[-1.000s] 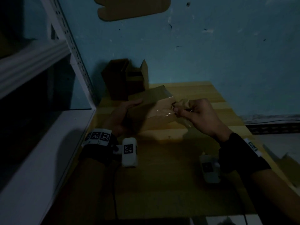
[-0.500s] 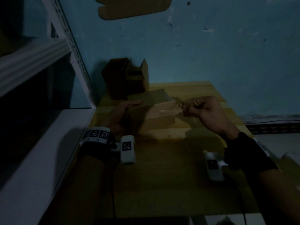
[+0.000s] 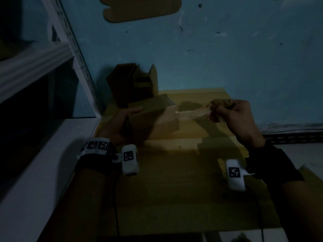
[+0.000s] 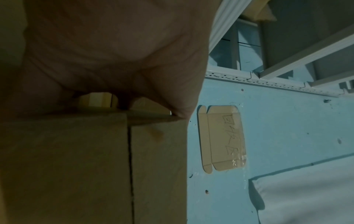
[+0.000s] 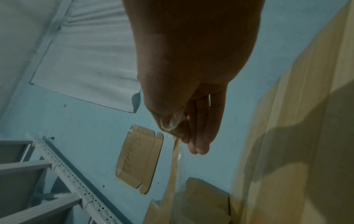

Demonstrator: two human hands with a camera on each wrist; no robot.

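Cardboard box (image 3: 153, 117) on wooden table (image 3: 174, 189), left of centre, toward far edge. Left hand (image 3: 122, 121) clasps box's left end, thumb laid over top edge. Right hand (image 3: 234, 117), well right of box, pinches clear tape strip (image 3: 190, 113); strip stretches from box top to fingertips. Open cartons (image 3: 132, 81) just behind box, against blue wall. Flattened cardboard (image 4: 223, 137) taped to wall bears handwritten marker characters, not legible. Black-and-white square code tags (image 3: 97, 145) on left wristband.
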